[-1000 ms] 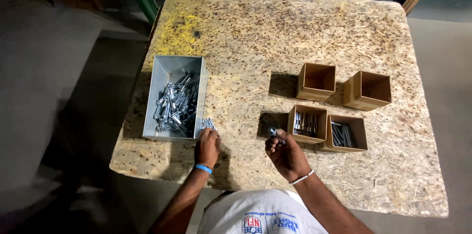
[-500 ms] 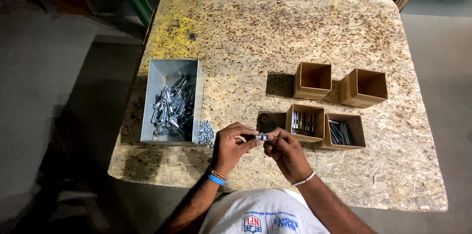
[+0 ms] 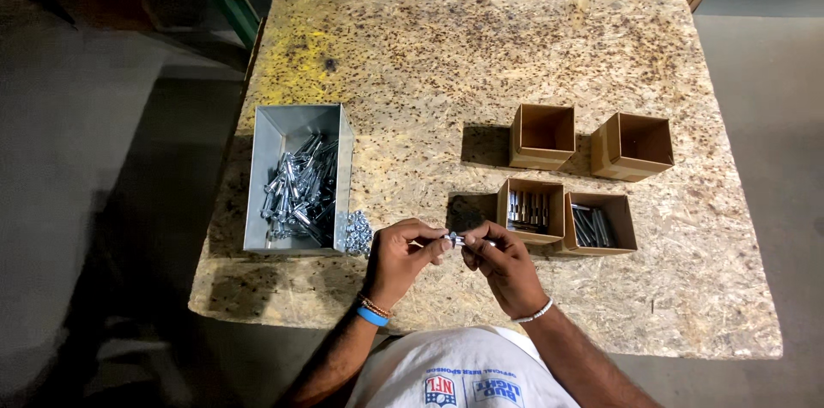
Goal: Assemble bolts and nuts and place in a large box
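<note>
Filling most of the view, the table [image 3: 532, 56] is a speckled chipboard slab. At its left side lies a grey metal tray [image 3: 283, 129], long and open-topped, holding a heap of shiny bolts [image 3: 300, 189]. Right of centre stand four small brown cardboard boxes: the two farther ones [image 3: 543, 135] [image 3: 633, 145] show only bare insides, while the two nearer ones [image 3: 532, 209] [image 3: 599, 222] hold rows of metal pieces. A little pile of nuts [image 3: 356, 232] lies on the table just beside the tray's near right corner. Near the front edge, the left hand [image 3: 396, 260] and right hand [image 3: 506, 269] meet, each with fingertips pinched shut on an end of one small bolt [image 3: 457, 240], held above the table just beside the nearer left box.
</note>
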